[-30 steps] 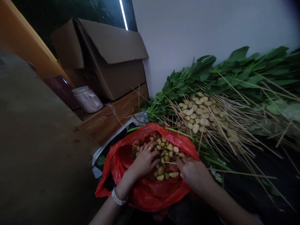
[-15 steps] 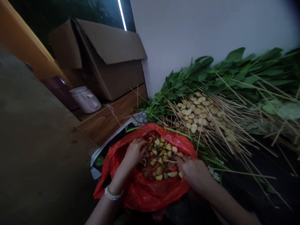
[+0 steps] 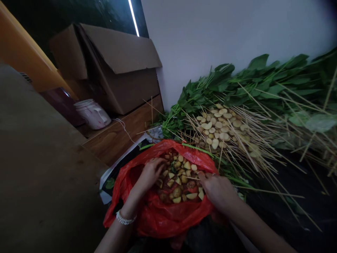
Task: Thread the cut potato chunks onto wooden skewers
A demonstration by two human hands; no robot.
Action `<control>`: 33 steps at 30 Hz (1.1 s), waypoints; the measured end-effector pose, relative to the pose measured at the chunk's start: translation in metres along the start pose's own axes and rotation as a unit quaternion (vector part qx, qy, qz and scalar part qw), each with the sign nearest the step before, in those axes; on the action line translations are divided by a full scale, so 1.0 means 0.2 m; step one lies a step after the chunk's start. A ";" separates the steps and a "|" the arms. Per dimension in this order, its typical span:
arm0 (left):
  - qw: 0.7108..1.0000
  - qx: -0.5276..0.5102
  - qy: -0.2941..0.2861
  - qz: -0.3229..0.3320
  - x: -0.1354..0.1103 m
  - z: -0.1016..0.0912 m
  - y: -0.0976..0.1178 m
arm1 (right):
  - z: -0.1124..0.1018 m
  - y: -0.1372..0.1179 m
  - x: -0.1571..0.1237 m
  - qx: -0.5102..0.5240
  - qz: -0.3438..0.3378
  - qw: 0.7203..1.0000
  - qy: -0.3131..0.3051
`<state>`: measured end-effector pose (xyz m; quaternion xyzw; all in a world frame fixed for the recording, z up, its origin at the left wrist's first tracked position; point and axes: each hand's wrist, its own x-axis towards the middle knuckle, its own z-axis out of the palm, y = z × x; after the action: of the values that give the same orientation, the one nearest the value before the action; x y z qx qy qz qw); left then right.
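Note:
An open red plastic bag [image 3: 168,219] full of cut potato pieces [image 3: 178,181] lies in front of me. Inside its left part is my left hand [image 3: 151,174], fingers apart and bent over the pieces, with a pale beaded bracelet on the wrist. Nothing shows in its grasp, though the fingertips are partly hidden. Over the bag's right side, my right hand [image 3: 217,188] is closed round a thin wooden skewer [image 3: 192,178]. The skewer's bare tip points left above the potatoes.
Right of the bag lie many skewers with potato slices [image 3: 216,128]. Leafy greens [image 3: 250,77] run along the white wall. A cardboard box [image 3: 134,88] and a white jar [image 3: 93,114] stand on a wooden ledge [image 3: 116,137] at the left.
The whole view has shifted slightly, moving the scene a little left. Both hands stay over the bag; the left fingers have moved slightly and some potato pieces beneath look disturbed.

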<state>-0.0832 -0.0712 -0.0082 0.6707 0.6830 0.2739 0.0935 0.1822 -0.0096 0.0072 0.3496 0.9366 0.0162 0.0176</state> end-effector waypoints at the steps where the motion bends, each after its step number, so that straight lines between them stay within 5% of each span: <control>1: 1.000 -0.007 0.018 -0.015 0.01 -0.01 -0.01 | 0.00 0.00 0.00 -0.001 0.001 1.000 -0.001; 6: 1.000 -0.015 0.026 0.001 0.07 0.02 0.04 | 0.00 0.02 0.00 -0.017 0.038 0.999 -0.002; 13: 0.981 0.077 -0.091 0.154 0.11 0.18 0.25 | -0.01 0.07 0.01 -0.042 0.124 0.991 0.004; 18: 0.984 0.160 -0.067 0.051 0.08 0.12 0.17 | -0.03 0.09 0.01 -0.037 0.140 0.989 0.004; 24: 0.998 0.053 -0.026 -0.019 0.14 -0.01 0.07 | -0.04 0.09 0.01 -0.027 0.144 0.989 0.006; 33: 0.996 0.075 -0.016 -0.052 0.34 0.21 0.16 | -0.06 0.09 0.01 -0.025 0.146 0.989 -0.004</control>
<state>-0.0407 0.0037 -0.0109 0.6436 0.7341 0.2055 0.0682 0.1925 0.0046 0.0201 0.4820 0.8748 0.0409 0.0273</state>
